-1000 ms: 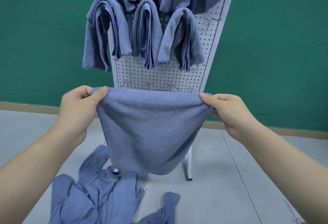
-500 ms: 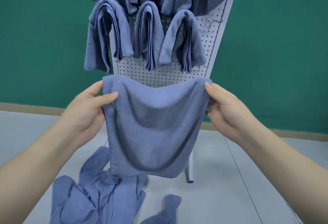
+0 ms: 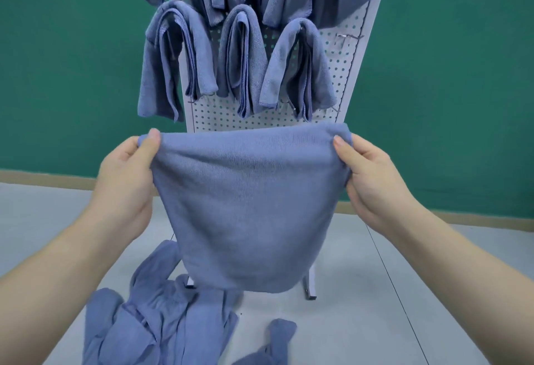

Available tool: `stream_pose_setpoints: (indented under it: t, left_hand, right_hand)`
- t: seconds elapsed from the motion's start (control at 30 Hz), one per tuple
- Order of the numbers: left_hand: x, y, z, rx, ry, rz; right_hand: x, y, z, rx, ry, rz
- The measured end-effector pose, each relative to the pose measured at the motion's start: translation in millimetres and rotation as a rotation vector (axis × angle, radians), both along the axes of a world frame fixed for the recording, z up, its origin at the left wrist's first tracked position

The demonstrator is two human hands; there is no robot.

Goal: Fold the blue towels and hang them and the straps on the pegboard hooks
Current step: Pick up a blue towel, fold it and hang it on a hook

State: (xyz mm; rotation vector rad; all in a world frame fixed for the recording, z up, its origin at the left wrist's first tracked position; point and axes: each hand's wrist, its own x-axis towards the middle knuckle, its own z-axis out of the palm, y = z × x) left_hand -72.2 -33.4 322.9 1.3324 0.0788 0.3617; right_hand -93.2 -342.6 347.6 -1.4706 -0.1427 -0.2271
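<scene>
Head view: at centre left of frame the left hand (image 3: 124,179) is pinching one top corner of the blue towel (image 3: 248,208); at centre right the right hand (image 3: 375,179) is pinching the other, the cloth hanging stretched between them before the pegboard (image 3: 346,75). Risks, judged: a thumb slipping and dropping that corner onto the towel pile (image 3: 161,321) at lower left; uneven tension skewing the fold; the hem snagging the bare hook (image 3: 349,36) at upper right.

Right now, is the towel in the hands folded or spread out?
Spread out, not folded small: the towel hangs as one wide sheet, its top corners pinched by the left hand and right hand. Layers: cannot tell.
</scene>
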Motion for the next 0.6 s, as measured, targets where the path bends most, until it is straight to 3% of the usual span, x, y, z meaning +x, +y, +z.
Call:
stream_pose_setpoints:
  t: [0.3,0.6]
  left_hand:
    - [1.3,0.9,7.3,-0.271,0.068,-0.212]
    - [-4.4,-0.2,4.7,0.059,-0.051,-0.201]
  right_hand:
    - [4.0,-5.7,-5.8,-0.029,0.061,-0.038]
    - [6.7,-11.0,-3.5,0.025,0.061,-0.038]
